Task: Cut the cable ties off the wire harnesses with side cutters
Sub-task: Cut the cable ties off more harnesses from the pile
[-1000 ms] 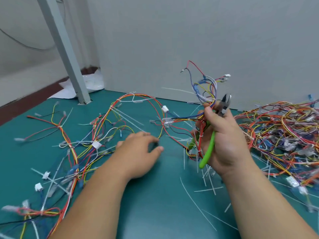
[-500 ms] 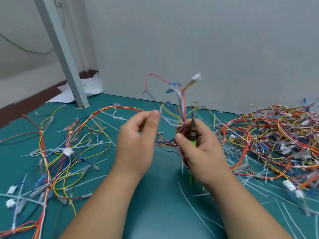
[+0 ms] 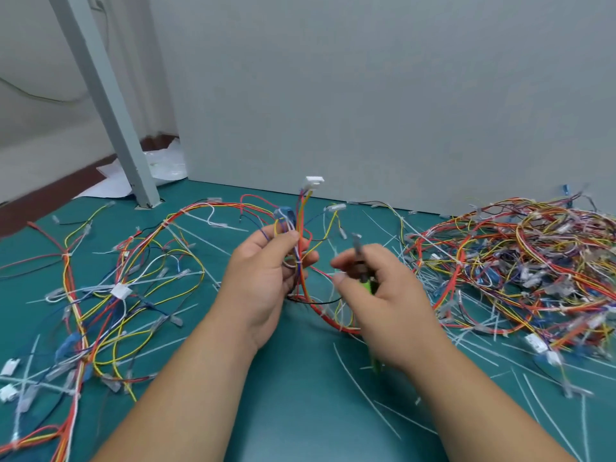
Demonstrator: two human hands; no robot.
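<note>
My left hand (image 3: 263, 281) grips a bundle of coloured wires, a wire harness (image 3: 301, 228), and holds it upright above the green mat; its white connector (image 3: 314, 181) points up. A white cable tie (image 3: 297, 261) wraps the bundle just beside my thumb. My right hand (image 3: 383, 298) holds the green-handled side cutters (image 3: 365, 278), jaws up and blurred, a little to the right of the bundle and apart from it. The harness's red and yellow loops hang down between my hands.
A big tangle of harnesses (image 3: 520, 261) lies on the right of the mat (image 3: 293, 411), and looser harnesses (image 3: 110, 288) spread on the left. Cut white tie strips (image 3: 363, 385) litter the mat. A grey wall panel stands behind, with a metal post (image 3: 110, 105) at the back left.
My left hand rose from the mat and took hold of the harness that my right hand held up with the cutters. My right hand let go of the wires and drew right with the cutters.
</note>
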